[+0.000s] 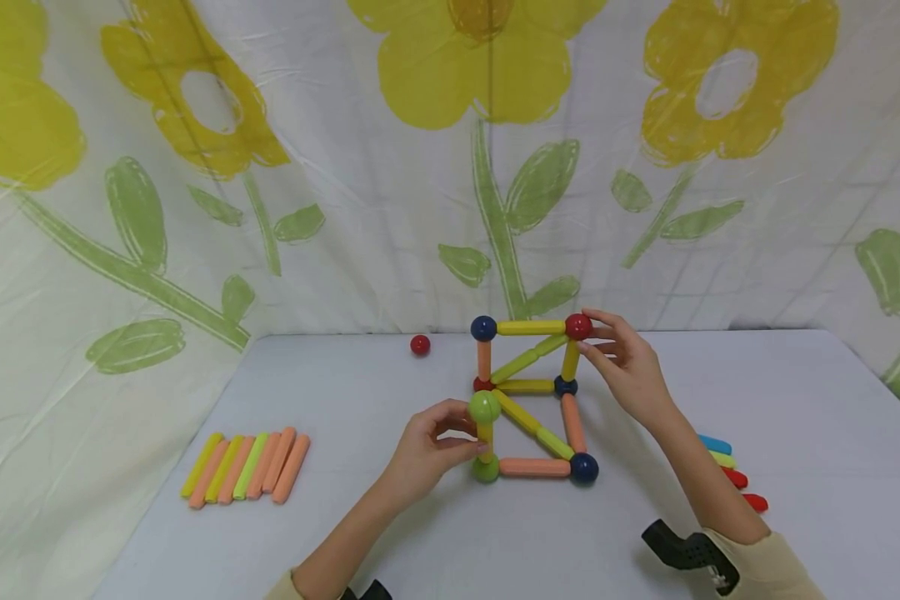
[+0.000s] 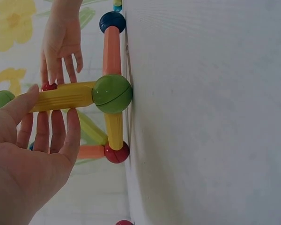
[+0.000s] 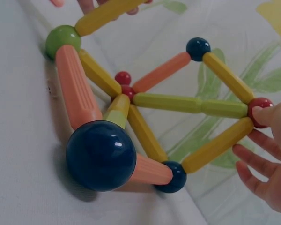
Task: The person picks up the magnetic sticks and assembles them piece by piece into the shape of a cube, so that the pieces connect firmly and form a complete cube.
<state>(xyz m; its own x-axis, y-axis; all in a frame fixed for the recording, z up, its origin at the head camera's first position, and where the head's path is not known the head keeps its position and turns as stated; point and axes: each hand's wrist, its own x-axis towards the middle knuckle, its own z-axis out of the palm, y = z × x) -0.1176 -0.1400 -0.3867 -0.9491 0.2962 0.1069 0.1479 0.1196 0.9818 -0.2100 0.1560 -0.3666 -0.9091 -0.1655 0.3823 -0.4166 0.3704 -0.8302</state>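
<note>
The stick-and-ball frame (image 1: 535, 467) stands on the desk (image 1: 532, 546); the left hand (image 1: 429, 446) pinches its near yellow upright (image 1: 485, 435), the right hand (image 1: 632, 367) its top red ball (image 1: 577, 327), probably for steadiness, though fingers partly hide.

White, creased sheet backdrop (image 1: 360, 275) behind, printed with big yellow flowers (image 1: 435, 75) and leafy green stems (image 1: 489, 200). Flat white counter (image 1: 360, 417) in front. Light's soft, shadows on the counter faint.

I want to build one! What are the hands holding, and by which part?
Left hand: the upright yellow stick between the green balls, around its middle. Right hand: the top red ball, by its right side.
</note>
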